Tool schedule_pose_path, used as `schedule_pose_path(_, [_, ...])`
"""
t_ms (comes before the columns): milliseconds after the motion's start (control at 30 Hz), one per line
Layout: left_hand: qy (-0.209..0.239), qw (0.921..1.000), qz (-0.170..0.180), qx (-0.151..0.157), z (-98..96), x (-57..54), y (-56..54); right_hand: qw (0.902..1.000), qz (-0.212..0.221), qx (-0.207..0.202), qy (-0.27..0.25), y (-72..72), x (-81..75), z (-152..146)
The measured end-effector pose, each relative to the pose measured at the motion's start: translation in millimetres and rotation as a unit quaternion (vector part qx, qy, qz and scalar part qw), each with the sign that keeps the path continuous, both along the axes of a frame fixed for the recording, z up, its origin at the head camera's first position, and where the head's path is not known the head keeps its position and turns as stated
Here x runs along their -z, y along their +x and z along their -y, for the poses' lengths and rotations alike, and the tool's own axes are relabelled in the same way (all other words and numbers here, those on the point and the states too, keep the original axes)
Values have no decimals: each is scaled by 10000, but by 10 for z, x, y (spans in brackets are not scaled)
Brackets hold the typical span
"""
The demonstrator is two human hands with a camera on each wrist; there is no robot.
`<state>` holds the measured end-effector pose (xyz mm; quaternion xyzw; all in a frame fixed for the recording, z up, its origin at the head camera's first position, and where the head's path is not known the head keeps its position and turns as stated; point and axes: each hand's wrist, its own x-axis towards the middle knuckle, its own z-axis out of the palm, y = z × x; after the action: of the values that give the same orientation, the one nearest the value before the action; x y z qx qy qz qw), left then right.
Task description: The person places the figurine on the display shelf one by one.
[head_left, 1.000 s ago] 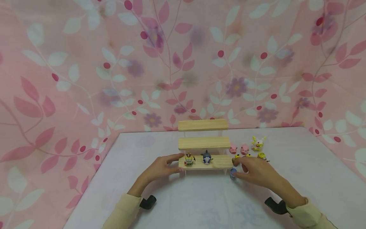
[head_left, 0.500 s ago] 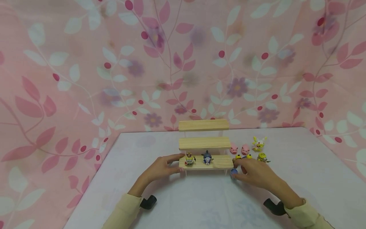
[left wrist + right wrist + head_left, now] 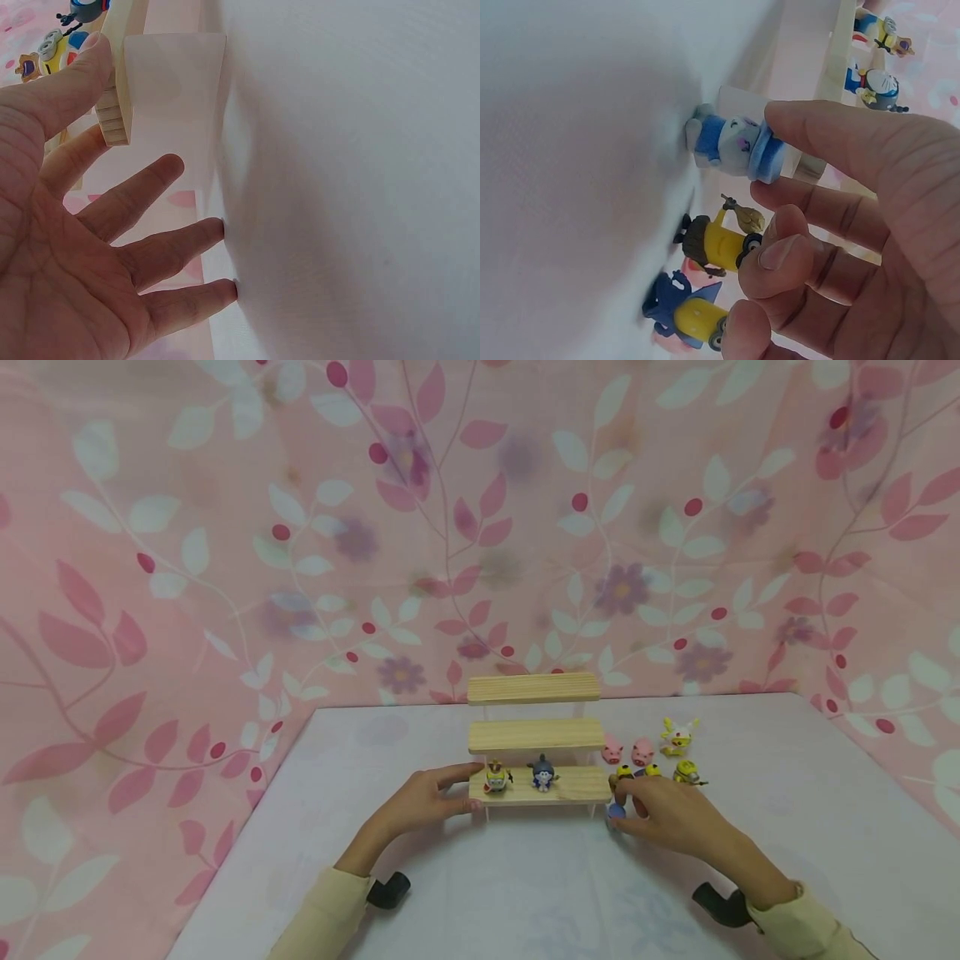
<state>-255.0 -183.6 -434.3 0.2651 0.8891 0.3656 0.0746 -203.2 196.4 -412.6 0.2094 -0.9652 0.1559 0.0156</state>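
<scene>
In the head view my left hand (image 3: pixel 423 802) grips the left end of the lowest board of a small wooden tiered shelf (image 3: pixel 577 787). The left wrist view shows the thumb on top of the board and the index finger behind it, the other fingers spread. My right hand (image 3: pixel 675 810) pinches a figurine in a blue hat (image 3: pixel 739 146) by that hat, its feet down at the white cloth, beside the shelf's right end. A crowned minion figurine (image 3: pixel 496 778) and a dark-headed blue figurine (image 3: pixel 543 774) stand on the lowest board.
Near my right fingers stand a minion in a brown skirt (image 3: pixel 724 244) and a minion in blue (image 3: pixel 697 319). Behind are two pink pig figurines (image 3: pixel 642 752), a white-and-yellow figurine (image 3: pixel 678 737) and another yellow figurine (image 3: pixel 686 770). Flowered pink cloth (image 3: pixel 480 527) hangs behind the table.
My right thumb and index finger have drawn in slightly about the blue-hatted figurine, which has shifted a little to the right. My left hand and the shelf have stayed in place.
</scene>
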Motion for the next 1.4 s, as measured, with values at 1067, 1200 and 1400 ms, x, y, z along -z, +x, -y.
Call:
schedule_pose_path(1067, [106, 9998, -110, 105, 15, 19, -4, 9975, -684, -141, -113, 133, -336, -22])
schedule_pose_path(1200, [80, 9999, -95, 83, 10, 16, -2, 9968, -762, -164, -163, 118, -380, 7])
schedule_pose_path(1400, [55, 9999, -108, 70, 5, 8, 0, 9973, -662, -199, -243, 55, -449, 71])
